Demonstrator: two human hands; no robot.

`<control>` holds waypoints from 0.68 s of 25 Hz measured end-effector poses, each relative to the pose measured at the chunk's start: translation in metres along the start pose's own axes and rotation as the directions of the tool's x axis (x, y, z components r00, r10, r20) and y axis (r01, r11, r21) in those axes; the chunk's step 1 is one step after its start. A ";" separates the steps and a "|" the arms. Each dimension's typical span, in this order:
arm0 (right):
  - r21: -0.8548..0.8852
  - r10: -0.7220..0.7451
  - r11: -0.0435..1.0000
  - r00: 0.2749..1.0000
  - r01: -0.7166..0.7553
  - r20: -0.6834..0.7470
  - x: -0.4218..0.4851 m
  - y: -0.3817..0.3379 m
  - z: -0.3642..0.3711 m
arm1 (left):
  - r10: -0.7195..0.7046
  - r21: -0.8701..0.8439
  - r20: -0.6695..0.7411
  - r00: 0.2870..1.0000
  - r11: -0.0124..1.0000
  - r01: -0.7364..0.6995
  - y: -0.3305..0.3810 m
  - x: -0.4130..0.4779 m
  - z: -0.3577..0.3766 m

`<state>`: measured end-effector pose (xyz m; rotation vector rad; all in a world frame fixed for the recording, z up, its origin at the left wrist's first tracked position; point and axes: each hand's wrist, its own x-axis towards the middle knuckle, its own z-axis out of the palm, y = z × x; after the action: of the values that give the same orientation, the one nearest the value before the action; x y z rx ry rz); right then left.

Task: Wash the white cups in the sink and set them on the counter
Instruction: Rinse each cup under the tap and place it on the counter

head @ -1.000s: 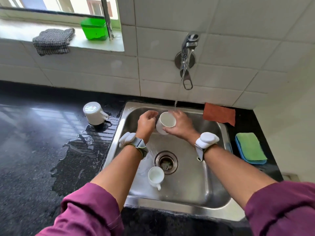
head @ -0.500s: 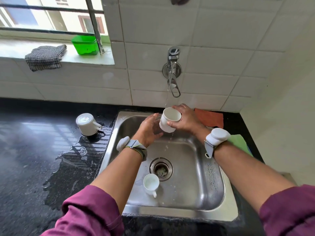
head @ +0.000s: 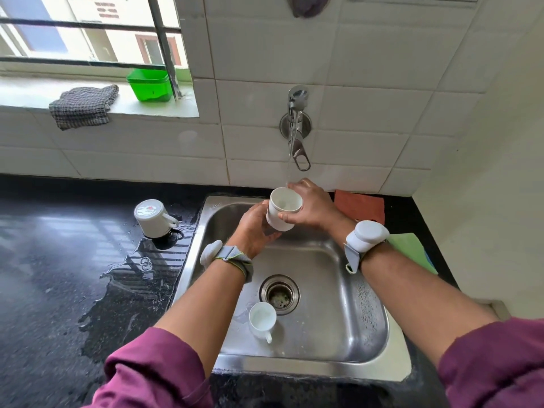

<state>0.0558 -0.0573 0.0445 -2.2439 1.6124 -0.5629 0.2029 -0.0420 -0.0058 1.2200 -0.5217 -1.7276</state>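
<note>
no readable brand anywhere; faint stamped mark on the steel sink [head: 374, 325] rim at its back left corner, too small to read. red-and-grey printed mark on the upturned base of the inverted white cup [head: 153, 218], illegible, standing in a puddle [head: 138, 278] on the black counter [head: 44, 275] just left of the sink, handle pointing right.

right hand [head: 313, 209] wrapped around the held white cup [head: 284, 209] from the right, thumb across the front wall, fingers closed on it; cup mouth tilted toward the camera, under the thin stream falling from the wall tap [head: 295, 125]. left hand [head: 254, 228] cupped against the lower left of the same cup, fingers curled beneath, fingertips hidden behind it. held cup's handle not visible.

third white cup [head: 263, 318] upright on the sink floor, just beside the drain [head: 279, 294], handle toward the camera.

orange cloth [head: 360, 209] and green cloth [head: 412, 254] right of the sink, partly covered by the right wrist. checked cloth [head: 82, 106] and green tub [head: 150, 85] on the window sill. dark object at the top edge, cut off, unidentifiable.
</note>
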 end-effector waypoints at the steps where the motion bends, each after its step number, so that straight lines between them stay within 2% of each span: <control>1: 0.011 0.001 1.000 1.000 0.000 -0.005 0.000 -0.001 0.000 | -0.001 -0.001 0.011 1.000 1.000 0.001 0.001 -0.001 0.000; 6: 0.042 0.006 0.999 1.000 -0.006 -0.018 -0.004 0.000 -0.003 | -0.057 -0.075 0.029 0.998 0.995 0.059 -0.002 -0.004 0.006; 13: 0.032 0.004 0.999 1.000 -0.004 -0.003 -0.009 0.000 -0.009 | -0.075 -0.092 0.022 0.997 0.993 0.077 -0.002 -0.002 0.007; 17: 0.043 0.011 0.999 1.000 -0.011 -0.010 -0.007 0.000 -0.012 | -0.095 -0.097 0.065 0.993 0.990 0.101 -0.003 -0.002 0.009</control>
<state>0.0482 -0.0507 0.0543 -2.2031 1.6010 -0.6012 0.1933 -0.0402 -0.0030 1.1412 -0.4109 -1.8560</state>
